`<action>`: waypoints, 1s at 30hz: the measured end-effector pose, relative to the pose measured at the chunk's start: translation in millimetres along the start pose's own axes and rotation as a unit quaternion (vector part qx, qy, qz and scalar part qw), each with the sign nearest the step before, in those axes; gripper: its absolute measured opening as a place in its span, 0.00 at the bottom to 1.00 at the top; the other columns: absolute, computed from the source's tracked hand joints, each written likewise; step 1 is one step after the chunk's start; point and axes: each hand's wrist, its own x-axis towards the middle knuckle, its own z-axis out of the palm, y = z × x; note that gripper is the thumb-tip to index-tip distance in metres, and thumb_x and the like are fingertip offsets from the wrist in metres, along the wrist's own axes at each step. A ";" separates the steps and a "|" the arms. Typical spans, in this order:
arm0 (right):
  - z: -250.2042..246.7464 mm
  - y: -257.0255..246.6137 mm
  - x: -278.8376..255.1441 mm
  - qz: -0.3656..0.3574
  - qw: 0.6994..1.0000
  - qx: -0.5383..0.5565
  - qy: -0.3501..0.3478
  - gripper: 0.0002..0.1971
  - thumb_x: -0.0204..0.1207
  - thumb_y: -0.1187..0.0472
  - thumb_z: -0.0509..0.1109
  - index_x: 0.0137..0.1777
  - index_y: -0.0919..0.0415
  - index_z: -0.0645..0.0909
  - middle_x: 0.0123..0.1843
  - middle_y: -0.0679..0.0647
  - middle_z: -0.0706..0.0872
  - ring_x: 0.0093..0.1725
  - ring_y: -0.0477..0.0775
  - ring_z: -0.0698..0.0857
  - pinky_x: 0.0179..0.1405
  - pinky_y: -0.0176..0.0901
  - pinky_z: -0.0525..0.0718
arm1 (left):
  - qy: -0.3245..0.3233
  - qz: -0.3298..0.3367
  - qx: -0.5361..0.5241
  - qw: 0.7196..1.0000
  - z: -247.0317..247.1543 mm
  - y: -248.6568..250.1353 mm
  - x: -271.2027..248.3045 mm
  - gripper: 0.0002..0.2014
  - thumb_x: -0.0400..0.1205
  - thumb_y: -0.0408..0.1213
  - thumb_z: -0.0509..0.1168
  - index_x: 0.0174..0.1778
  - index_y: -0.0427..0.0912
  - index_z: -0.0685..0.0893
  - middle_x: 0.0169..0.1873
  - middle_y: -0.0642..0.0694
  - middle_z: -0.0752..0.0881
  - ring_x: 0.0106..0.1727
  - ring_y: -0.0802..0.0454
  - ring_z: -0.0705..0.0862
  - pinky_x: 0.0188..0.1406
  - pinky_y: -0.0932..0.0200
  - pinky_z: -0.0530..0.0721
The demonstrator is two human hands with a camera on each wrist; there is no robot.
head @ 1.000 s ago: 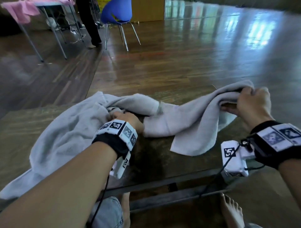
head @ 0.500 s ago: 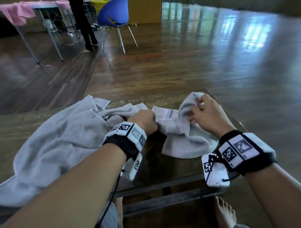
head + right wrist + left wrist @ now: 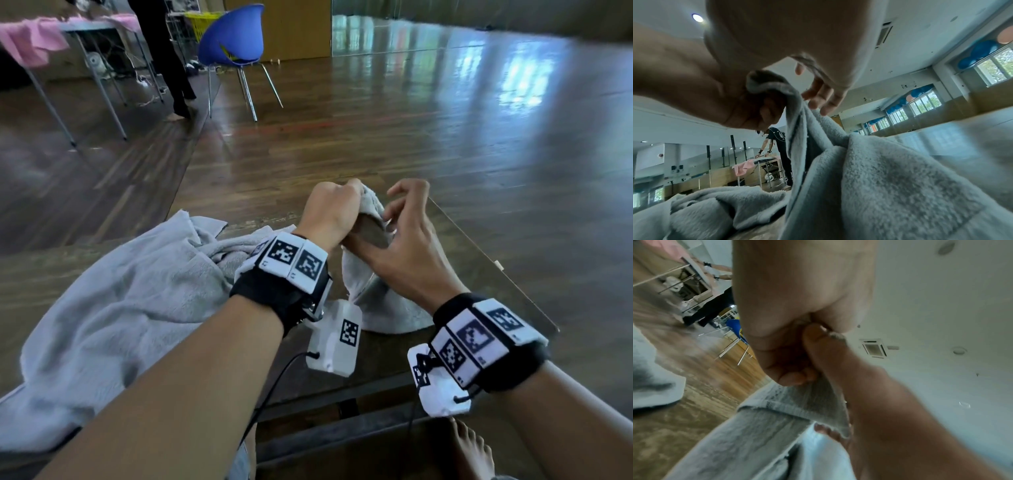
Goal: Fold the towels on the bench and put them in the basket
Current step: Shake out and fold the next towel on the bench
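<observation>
Both hands meet above the bench's (image 3: 479, 270) right end: the left hand (image 3: 329, 209) fists a gathered corner of the grey towel (image 3: 113, 308). The right hand (image 3: 407, 246), fingers loosely spread, touches that raised fold, while the rest trails along the bench toward its left end.

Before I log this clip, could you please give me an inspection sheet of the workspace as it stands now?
Surface: dark bench, towels on it.
Job's things: small grey towel lifted at its top; large grey towel crumpled to its left; basket not seen.
Clutter: nothing seen.
Grippers: left hand fisted on the small towel's top; right hand beside it, fingers spread, grip unclear.
Cables: black lead from left wrist unit.
Surroundings: wooden floor, blue chair, table with pink cloth, person standing.
</observation>
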 end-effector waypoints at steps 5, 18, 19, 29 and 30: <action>-4.0 1.9 -1.9 0.001 0.999 0.019 -0.042 0.09 0.79 0.57 0.75 0.46 0.57 0.77 0.41 0.46 0.85 0.40 0.46 0.83 0.37 0.39 0.79 | -0.001 0.005 0.001 1.000 -1.3 4.4 -2.4 0.22 0.74 0.45 0.61 0.43 0.27 0.89 0.39 0.30 0.91 0.47 0.35 0.90 0.58 0.39 0.88; -23.2 8.5 3.8 0.001 0.986 0.119 -0.115 0.05 0.77 0.52 0.73 0.51 0.46 0.85 0.45 0.38 0.91 0.45 0.37 0.89 0.44 0.31 0.84 | -0.066 0.094 0.080 0.990 -1.6 4.7 -18.5 0.19 0.77 0.51 0.74 0.43 0.35 0.89 0.37 0.41 0.92 0.40 0.44 0.92 0.47 0.41 0.92; -24.2 9.4 3.3 -0.011 0.983 0.126 -0.131 0.05 0.76 0.53 0.73 0.51 0.48 0.85 0.44 0.38 0.90 0.45 0.37 0.87 0.46 0.28 0.82 | -0.051 0.110 0.082 0.989 -2.5 4.6 -18.7 0.18 0.78 0.49 0.72 0.40 0.34 0.89 0.35 0.40 0.92 0.39 0.43 0.91 0.47 0.42 0.91; -10.6 5.0 -2.1 0.032 0.990 0.132 -0.036 0.17 0.75 0.42 0.77 0.45 0.55 0.81 0.37 0.42 0.88 0.37 0.38 0.84 0.38 0.31 0.82 | -0.094 0.103 0.021 0.990 -8.7 1.1 -23.0 0.23 0.76 0.46 0.61 0.31 0.27 0.86 0.34 0.28 0.88 0.33 0.39 0.81 0.39 0.48 0.82; -9.7 3.2 -3.2 0.035 0.992 0.121 -0.025 0.17 0.74 0.40 0.77 0.43 0.54 0.80 0.36 0.39 0.88 0.34 0.36 0.83 0.35 0.30 0.80 | -0.107 0.105 0.022 0.988 -9.6 0.9 -22.8 0.22 0.76 0.45 0.59 0.29 0.32 0.90 0.35 0.30 0.89 0.34 0.39 0.83 0.39 0.50 0.84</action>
